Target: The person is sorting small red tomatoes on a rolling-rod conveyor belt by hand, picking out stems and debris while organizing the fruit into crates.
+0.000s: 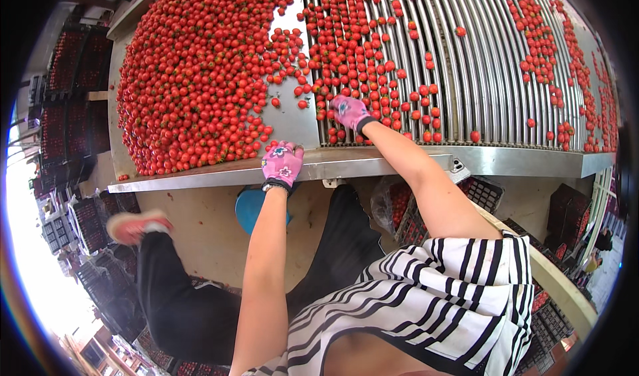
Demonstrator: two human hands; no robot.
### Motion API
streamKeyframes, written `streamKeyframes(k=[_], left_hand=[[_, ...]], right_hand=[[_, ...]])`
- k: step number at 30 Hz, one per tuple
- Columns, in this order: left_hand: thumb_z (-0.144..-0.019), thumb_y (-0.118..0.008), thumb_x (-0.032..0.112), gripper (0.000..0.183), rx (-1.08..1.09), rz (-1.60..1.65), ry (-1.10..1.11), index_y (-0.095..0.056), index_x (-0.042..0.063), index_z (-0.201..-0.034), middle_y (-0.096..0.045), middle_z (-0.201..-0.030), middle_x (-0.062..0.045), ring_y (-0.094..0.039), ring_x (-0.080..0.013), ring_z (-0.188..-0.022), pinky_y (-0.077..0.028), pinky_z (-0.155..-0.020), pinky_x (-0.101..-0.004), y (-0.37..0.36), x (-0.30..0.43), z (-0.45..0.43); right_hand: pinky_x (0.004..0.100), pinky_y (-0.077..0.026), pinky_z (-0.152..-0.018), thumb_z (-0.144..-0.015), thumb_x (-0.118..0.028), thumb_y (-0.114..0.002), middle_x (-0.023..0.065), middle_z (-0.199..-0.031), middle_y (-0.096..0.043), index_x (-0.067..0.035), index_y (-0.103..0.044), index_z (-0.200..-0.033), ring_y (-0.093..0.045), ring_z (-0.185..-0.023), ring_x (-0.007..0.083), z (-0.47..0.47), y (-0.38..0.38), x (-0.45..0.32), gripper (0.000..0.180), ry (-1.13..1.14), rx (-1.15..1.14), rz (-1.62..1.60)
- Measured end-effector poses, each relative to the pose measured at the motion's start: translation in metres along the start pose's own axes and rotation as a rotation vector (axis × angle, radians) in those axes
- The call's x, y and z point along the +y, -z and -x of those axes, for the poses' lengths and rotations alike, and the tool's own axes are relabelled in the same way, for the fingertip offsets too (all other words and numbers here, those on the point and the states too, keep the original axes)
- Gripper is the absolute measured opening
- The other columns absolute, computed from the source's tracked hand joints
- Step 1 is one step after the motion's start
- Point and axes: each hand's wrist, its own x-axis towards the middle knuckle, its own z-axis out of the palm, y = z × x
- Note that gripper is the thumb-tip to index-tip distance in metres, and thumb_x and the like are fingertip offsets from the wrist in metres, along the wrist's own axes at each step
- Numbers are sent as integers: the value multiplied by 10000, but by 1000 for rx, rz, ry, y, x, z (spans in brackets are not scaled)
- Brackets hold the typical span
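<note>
My left hand (282, 164), in a pink flowered glove with a dark cuff, rests on the metal rim (344, 169) of the sorting table. Its fingertips reach over the rim beside the nearest small red tomatoes; whether they grip it is not clear. My right hand (351, 112), gloved alike, is farther in, over the left part of the metal roller conveyor (479, 86). Its fingers are curled down among tomatoes (352, 59) lying in rows between the rollers, and what they hold is hidden. A large heap of tomatoes (199, 76) covers the metal tray (294, 121) at left.
Below the rim is a blue round container (252, 210). A phone (458, 170) sits at the rim on the right, near black plastic crates (484, 194). Stacked crates of tomatoes (75, 136) stand at far left. A pale rail (559, 286) runs behind my right side.
</note>
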Motion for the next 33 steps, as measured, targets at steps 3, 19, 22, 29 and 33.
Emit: streamKeyframes(k=[3,19,22,29,33], left_hand=[[-862,-509,349,279,1,-7,-56,-702,159,-929,-678,-1046,-79,-626,-256,-971,-475,-858,-378,-7,8,-1],[-861,-455,400,388,100,-31,-61,-696,113,-961,-672,-1040,-120,-630,-291,-969,-464,-865,-398,-17,2,-3],[-864,-447,405,412,110,24,-19,-701,111,-1003,-675,-1041,-126,-632,-302,-981,-450,-897,-406,-23,-10,-3],[-858,-474,390,393,253,28,-121,-686,66,-925,-673,-1004,-130,-617,-296,-977,-443,-911,-411,-36,-18,-5],[-861,-481,398,394,144,33,-42,-694,73,-921,-675,-1031,-130,-614,-293,-997,-442,-926,-392,-27,-8,0]], right_hand=[[370,-505,-820,-906,-239,-512,121,-1030,-667,-129,-655,-1051,-644,-905,263,-5,50,6,231,-346,99,-533],[391,-514,-782,-856,-316,-598,101,-979,-684,-141,-680,-992,-651,-887,303,133,45,-59,236,-678,640,-125],[397,-514,-785,-839,-310,-598,101,-985,-686,-141,-683,-998,-653,-884,300,129,36,-62,247,-595,710,-132],[401,-518,-729,-803,-269,-591,90,-979,-669,-136,-684,-947,-655,-837,288,123,23,-58,217,-601,746,-146],[404,-516,-707,-810,-276,-594,92,-986,-663,-139,-662,-920,-653,-846,286,125,21,-58,188,-617,683,-105]])
